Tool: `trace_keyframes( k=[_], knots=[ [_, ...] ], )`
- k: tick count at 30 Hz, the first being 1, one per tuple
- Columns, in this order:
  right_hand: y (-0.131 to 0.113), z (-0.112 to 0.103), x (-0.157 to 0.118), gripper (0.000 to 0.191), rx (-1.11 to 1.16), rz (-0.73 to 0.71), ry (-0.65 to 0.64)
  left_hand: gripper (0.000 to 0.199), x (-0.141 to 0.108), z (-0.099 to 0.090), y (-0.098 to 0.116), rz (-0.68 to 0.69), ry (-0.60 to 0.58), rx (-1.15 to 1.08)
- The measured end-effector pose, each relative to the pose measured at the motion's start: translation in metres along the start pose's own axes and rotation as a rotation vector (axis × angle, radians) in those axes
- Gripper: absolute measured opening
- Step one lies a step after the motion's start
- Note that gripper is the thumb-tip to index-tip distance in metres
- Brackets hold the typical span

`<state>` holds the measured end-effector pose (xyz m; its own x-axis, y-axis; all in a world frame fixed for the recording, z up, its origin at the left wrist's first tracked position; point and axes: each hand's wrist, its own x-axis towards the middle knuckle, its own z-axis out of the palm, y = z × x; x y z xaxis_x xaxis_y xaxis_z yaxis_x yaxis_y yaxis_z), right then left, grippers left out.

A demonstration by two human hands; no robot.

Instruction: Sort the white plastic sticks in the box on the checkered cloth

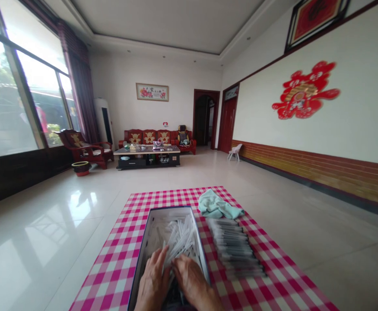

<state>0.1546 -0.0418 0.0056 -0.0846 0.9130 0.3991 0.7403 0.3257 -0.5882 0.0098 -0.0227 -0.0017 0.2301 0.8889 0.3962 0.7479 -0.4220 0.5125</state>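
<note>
Both my hands are inside an open shallow box with white inner walls and a dark blue edge. Clear and whitish plastic tubes, like pen barrels, lie heaped in its far part. My left hand has its fingers bent and drawn together over the near end of the heap. Beside it, my right hand is curled inward, its fingertips close to the left ones. What either hand pinches is hidden. Dark small pieces show blurred below my hands. To the right of the box lies a row of dark-and-clear pens, smeared by motion.
A pink-and-white checked tablecloth covers the table. A crumpled pale green cloth lies beyond the pens. Across the tiled floor stand a low black table, a wooden sofa, an armchair and a small chair.
</note>
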Motion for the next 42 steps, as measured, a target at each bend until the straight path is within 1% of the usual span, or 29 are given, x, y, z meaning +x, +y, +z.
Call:
trace_keyframes(
  k=[2, 3, 5, 7, 10, 13, 15, 17, 18, 19, 20, 22, 23, 24, 26, 28, 30, 33, 36, 38, 40, 42],
  knots=[
    [-0.001, -0.003, -0.001, 0.021, 0.002, -0.02, -0.04, 0.04, -0.002, 0.0, 0.003, 0.122, -0.057, 0.08],
    [-0.001, -0.005, -0.001, 0.02, -0.034, -0.017, -0.066, 0.037, -0.002, 0.0, 0.004, 0.142, -0.086, 0.111],
    [-0.001, -0.011, -0.001, 0.017, -0.055, 0.024, -0.057, 0.032, -0.002, 0.001, 0.002, 0.132, -0.096, 0.159],
    [0.001, -0.017, 0.0, 0.019, -0.009, 0.066, -0.014, 0.03, -0.003, 0.002, -0.003, 0.106, -0.052, 0.199],
    [0.008, -0.021, 0.002, 0.026, 0.163, 0.105, 0.044, 0.028, -0.003, 0.005, -0.01, 0.127, 0.012, 0.236],
    [0.013, -0.019, 0.004, 0.024, 0.383, 0.191, 0.067, 0.027, -0.002, 0.007, -0.007, 0.24, 0.011, 0.248],
    [0.013, -0.018, 0.005, 0.022, 0.538, 0.235, 0.034, 0.029, 0.0, 0.009, -0.002, 0.306, -0.02, 0.244],
    [0.011, -0.018, 0.005, 0.022, 0.665, 0.237, -0.028, 0.035, 0.002, 0.013, 0.001, 0.334, -0.054, 0.211],
    [0.01, -0.019, 0.005, 0.022, 0.698, 0.232, -0.04, 0.038, 0.002, 0.016, 0.001, 0.328, -0.062, 0.183],
    [0.01, -0.02, 0.006, 0.022, 0.697, 0.234, -0.025, 0.039, 0.003, 0.019, -0.001, 0.301, -0.063, 0.148],
    [0.01, -0.022, 0.007, 0.022, 0.653, 0.243, 0.018, 0.039, 0.004, 0.021, -0.004, 0.253, -0.057, 0.114],
    [0.012, -0.023, 0.009, 0.021, 0.51, 0.268, 0.127, 0.035, 0.005, 0.024, -0.01, 0.092, -0.02, 0.043],
    [0.013, -0.022, 0.009, 0.022, 0.437, 0.266, 0.156, 0.035, 0.006, 0.024, -0.013, 0.048, -0.018, 0.031],
    [0.014, -0.022, 0.009, 0.024, 0.36, 0.243, 0.156, 0.036, 0.007, 0.023, -0.015, -0.002, -0.017, 0.02],
    [0.016, -0.019, 0.006, 0.031, 0.195, 0.151, 0.069, 0.036, 0.009, 0.019, -0.015, -0.116, -0.053, -0.029],
    [0.016, -0.016, 0.003, 0.037, -0.015, 0.07, -0.053, 0.036, 0.011, 0.013, -0.011, -0.17, -0.1, -0.09],
    [0.017, -0.013, -0.001, 0.037, -0.207, 0.034, -0.14, 0.037, 0.013, 0.007, -0.005, -0.176, -0.123, -0.145],
    [0.018, -0.01, -0.004, 0.032, -0.357, 0.02, -0.17, 0.037, 0.013, 0.0, 0.004, -0.171, -0.144, -0.208],
    [0.018, -0.011, -0.002, 0.029, -0.38, 0.007, -0.172, 0.036, 0.013, -0.004, 0.009, -0.178, -0.141, -0.239],
    [0.015, -0.014, 0.001, 0.027, -0.319, -0.034, -0.139, 0.035, 0.014, -0.005, 0.01, -0.19, -0.126, -0.27],
    [0.01, -0.019, 0.006, 0.024, -0.166, -0.078, -0.042, 0.036, 0.016, -0.005, 0.008, -0.205, -0.114, -0.318],
    [0.007, -0.025, 0.012, 0.018, 0.048, -0.063, 0.107, 0.038, 0.017, -0.004, 0.007, -0.231, -0.105, -0.363]
  ],
)
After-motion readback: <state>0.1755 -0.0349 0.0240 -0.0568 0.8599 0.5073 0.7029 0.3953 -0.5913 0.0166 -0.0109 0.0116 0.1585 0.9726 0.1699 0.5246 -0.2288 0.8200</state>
